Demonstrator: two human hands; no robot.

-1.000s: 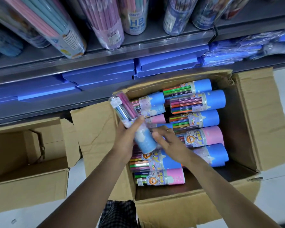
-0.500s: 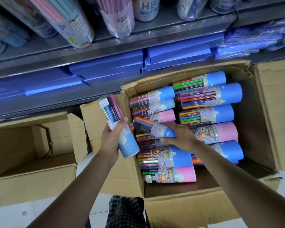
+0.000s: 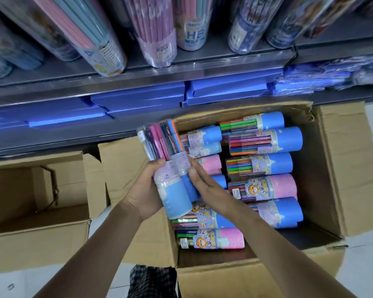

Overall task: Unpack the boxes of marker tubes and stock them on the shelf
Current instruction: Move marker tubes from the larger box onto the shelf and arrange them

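An open cardboard box (image 3: 342,168) on the floor holds several marker tubes (image 3: 265,140) with blue or pink caps, lying on their sides. Above the box's left edge my left hand (image 3: 144,192) grips a blue-capped marker tube (image 3: 172,190) from the left, its clear end pointing up towards the shelf. A second, thinner blue-capped tube (image 3: 184,166) lies against the first one. My right hand (image 3: 205,186) presses this second tube against the first with its fingers laid along it.
An open cardboard box (image 3: 37,211) stands at the left. The metal shelf (image 3: 181,69) above carries clear tubes of pencils (image 3: 159,35); the lower level holds blue flat boxes (image 3: 138,100) and blue wrapped packs (image 3: 332,76). Checked cloth (image 3: 151,282) shows below.
My right hand lifted a second tube out of the box and brought it left against the tube in my left hand. Both tubes now sit together between my hands.
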